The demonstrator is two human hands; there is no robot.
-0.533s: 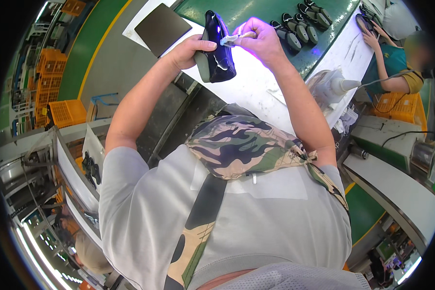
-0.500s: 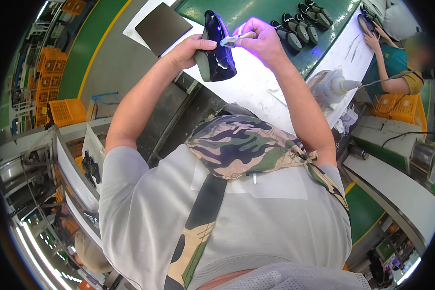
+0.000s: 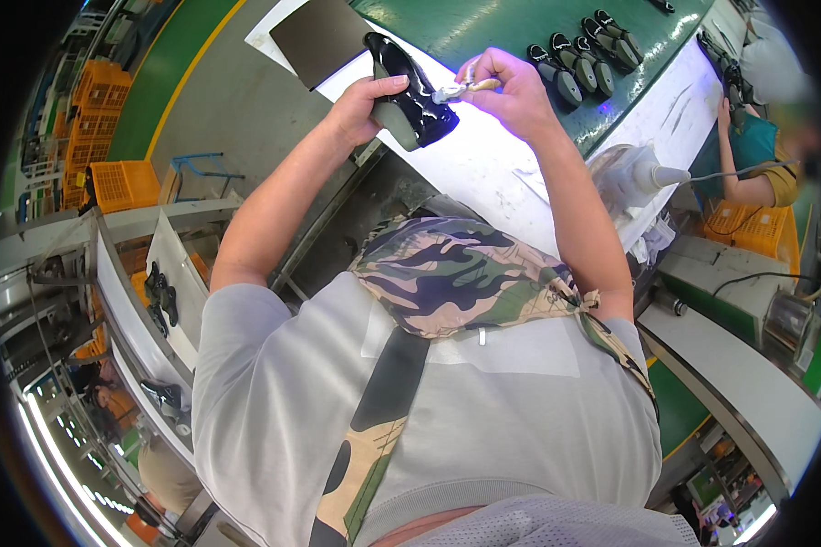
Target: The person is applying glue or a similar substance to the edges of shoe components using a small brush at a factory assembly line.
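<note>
Overhead, left hand [image 3: 360, 108] clamped on glossy black shoe [image 3: 409, 89], right hand [image 3: 511, 89] pinching small brush [image 3: 461, 89], shoe row [image 3: 584, 56] beyond

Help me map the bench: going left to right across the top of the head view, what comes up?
Orange crates → dark mat → left hand → black shoe → right hand → row of shoes → co-worker's arm.

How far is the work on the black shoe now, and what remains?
In hand: the left hand holds the glossy black shoe, and the right hand puts a small brush to it. Several dark shoes lie in a row on the green belt; whether they are finished or waiting cannot be told.
</note>
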